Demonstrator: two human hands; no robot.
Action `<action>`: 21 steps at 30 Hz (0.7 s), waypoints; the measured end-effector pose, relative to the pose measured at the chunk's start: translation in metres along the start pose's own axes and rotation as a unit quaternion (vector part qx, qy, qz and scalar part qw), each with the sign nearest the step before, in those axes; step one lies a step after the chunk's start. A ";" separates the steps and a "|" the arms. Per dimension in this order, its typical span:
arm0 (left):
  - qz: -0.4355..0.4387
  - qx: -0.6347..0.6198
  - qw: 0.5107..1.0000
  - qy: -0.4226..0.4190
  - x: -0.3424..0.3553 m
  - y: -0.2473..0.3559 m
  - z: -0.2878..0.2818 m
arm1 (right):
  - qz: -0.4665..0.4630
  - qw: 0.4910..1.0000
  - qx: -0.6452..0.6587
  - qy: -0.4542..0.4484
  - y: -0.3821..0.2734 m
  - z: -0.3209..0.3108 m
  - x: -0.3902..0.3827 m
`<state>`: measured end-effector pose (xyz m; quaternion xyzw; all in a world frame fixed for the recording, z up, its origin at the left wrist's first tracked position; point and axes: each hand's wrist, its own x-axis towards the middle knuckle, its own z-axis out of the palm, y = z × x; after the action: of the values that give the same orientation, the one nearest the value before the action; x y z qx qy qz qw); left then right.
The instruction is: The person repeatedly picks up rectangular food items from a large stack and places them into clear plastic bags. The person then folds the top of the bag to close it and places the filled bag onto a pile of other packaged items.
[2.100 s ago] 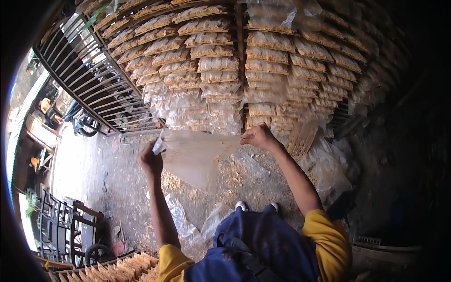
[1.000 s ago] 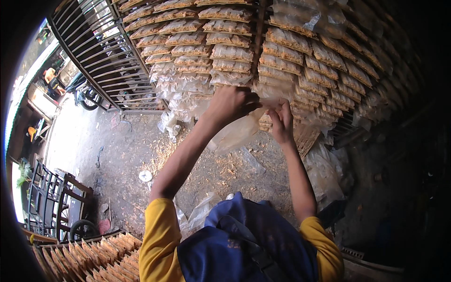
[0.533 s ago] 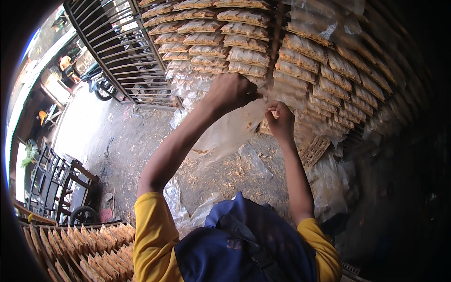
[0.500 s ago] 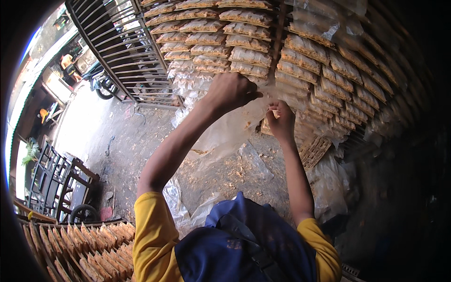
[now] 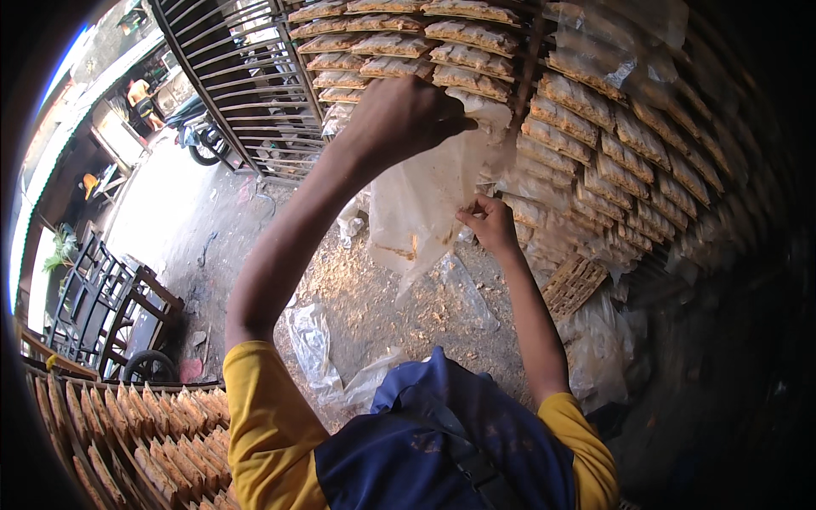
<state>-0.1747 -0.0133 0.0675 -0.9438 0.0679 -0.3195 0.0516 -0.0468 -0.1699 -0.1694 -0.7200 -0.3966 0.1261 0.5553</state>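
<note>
A cloudy, translucent plastic sheet (image 5: pixel 416 200) hangs in front of me, with brown crumbs stuck near its lower edge; whether it is a bag or a single layer I cannot tell. My left hand (image 5: pixel 412 112) is raised high and closed on the sheet's upper part. Lower and to the right, my right hand (image 5: pixel 491 223) pinches the sheet's right side between thumb and fingers. Behind both hands rise stacked rows of flat, plastic-wrapped packs (image 5: pixel 476 58) with crumbly orange-brown filling, partly covered by my left hand and the sheet.
Loose plastic (image 5: pixel 310 340) and scattered crumbs (image 5: pixel 374 289) lie on the dark floor. A woven basket-like piece (image 5: pixel 575 285) stands below the right stack. More packs (image 5: pixel 144 425) stand in rows at lower left, near a wheeled cart (image 5: pixel 115 314). A slatted metal gate (image 5: pixel 229 76) is at upper left.
My left hand has risen, and the plastic sheet now hangs longer and more upright beneath it. My right hand has moved down and left along the sheet's side. The view has shifted slightly.
</note>
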 end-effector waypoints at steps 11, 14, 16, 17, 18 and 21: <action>0.020 0.036 0.998 0.044 -0.014 -0.015 -0.021 | -0.036 0.999 -0.015 0.027 0.000 0.023 0.010; 0.025 0.064 0.996 0.064 -0.013 -0.036 -0.035 | 0.103 0.978 -0.180 -0.024 0.088 0.016 -0.015; 0.019 0.030 0.996 0.083 -0.022 -0.043 -0.032 | 0.082 0.986 -0.137 -0.045 0.107 0.010 -0.038; 0.006 0.015 0.998 0.069 -0.025 -0.042 -0.027 | 0.075 0.989 -0.117 -0.051 0.110 0.009 -0.045; -0.012 0.002 0.999 0.049 -0.032 -0.040 -0.022 | 0.048 0.994 -0.101 -0.011 0.090 0.014 -0.049; -0.021 0.016 1.000 -0.012 -0.042 -0.026 0.000 | -0.162 0.981 -0.006 0.103 -0.008 0.019 -0.024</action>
<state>-0.2057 0.0188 0.0462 -0.9479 0.0423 -0.3101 0.0603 -0.0777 -0.1736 -0.1749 -0.6587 -0.4493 -0.0431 0.6020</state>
